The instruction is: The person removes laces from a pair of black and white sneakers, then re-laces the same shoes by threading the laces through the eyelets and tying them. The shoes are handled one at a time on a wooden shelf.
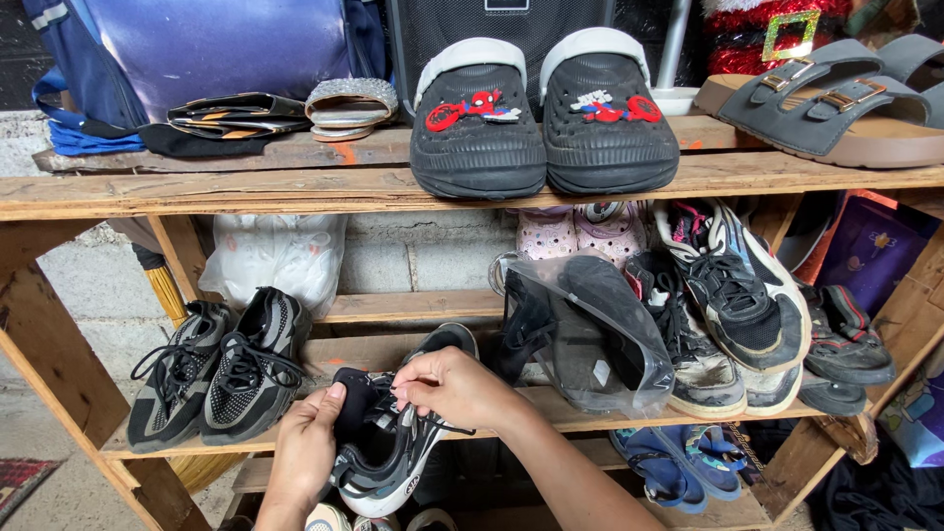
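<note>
L hand cups sneaker; R hand pinches its laces.

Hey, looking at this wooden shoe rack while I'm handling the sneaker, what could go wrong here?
1. The black and white lace-up sneaker sits at the front edge of the lower wooden shelf, held by the left hand and right hand; it could slip off if released.
2. The clear plastic bag with dark shoes leans beside the right hand; a nudge might topple it.
3. The black and white running shoes are stacked at a tilt and may slide.
</note>
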